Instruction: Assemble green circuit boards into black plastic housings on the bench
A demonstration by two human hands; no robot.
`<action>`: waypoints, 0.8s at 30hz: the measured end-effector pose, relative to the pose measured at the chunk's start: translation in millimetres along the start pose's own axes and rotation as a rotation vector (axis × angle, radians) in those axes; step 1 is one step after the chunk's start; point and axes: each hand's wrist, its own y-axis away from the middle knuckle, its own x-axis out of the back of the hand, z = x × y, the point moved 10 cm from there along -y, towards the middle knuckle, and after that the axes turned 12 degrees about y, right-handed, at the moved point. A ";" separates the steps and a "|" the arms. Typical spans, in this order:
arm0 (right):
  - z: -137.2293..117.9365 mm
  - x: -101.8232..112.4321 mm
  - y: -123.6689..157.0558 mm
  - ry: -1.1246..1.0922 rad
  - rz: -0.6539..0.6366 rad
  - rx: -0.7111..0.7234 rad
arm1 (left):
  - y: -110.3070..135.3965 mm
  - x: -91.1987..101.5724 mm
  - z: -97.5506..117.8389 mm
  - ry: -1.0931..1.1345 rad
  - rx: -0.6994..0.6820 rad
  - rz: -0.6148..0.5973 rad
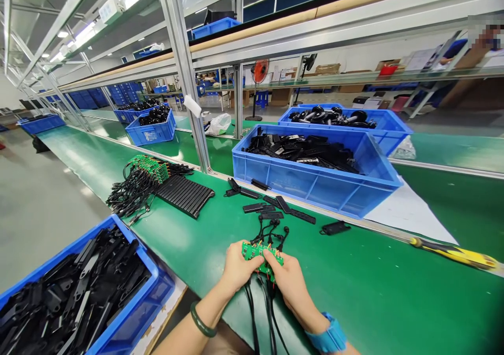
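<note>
A green circuit board panel (258,250) with black cables running off its far and near sides is held just above the bench edge. My left hand (237,264) grips its left end, thumb on top. On its right end my right hand (289,276) does the same, its thumb pressed near the middle. The fingers under the panel are hidden. Beyond the hands, several flat black plastic cases (271,208) lie loose on the green bench, and one black case (334,228) sits apart to the right.
A stack of cabled green boards (151,167) rests by a ribbed black tray (185,195). Blue bins (307,184) of black parts stand behind, another blue bin (157,286) at lower left. A yellow-black tool (457,252) lies at right; a metal post (185,71) rises behind the tray.
</note>
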 end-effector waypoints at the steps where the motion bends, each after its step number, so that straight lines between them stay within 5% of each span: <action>1: 2.2 3.0 -0.6 0.027 0.042 0.002 | -0.5 1.8 2.1 -0.050 -0.028 0.030; 7: 6.2 13.1 1.5 0.161 0.219 0.012 | 3.9 3.8 15.9 -0.264 -0.134 0.118; 14: 1.0 14.5 6.0 0.186 0.277 0.018 | 8.5 2.0 20.8 -0.328 -0.168 0.137; 20: 3.3 11.8 4.5 0.093 0.257 0.006 | 10.6 5.0 16.9 -0.265 -0.138 0.165; 24: 1.2 2.8 -0.7 -0.073 0.130 -0.015 | 7.2 4.6 12.0 -0.108 -0.061 0.081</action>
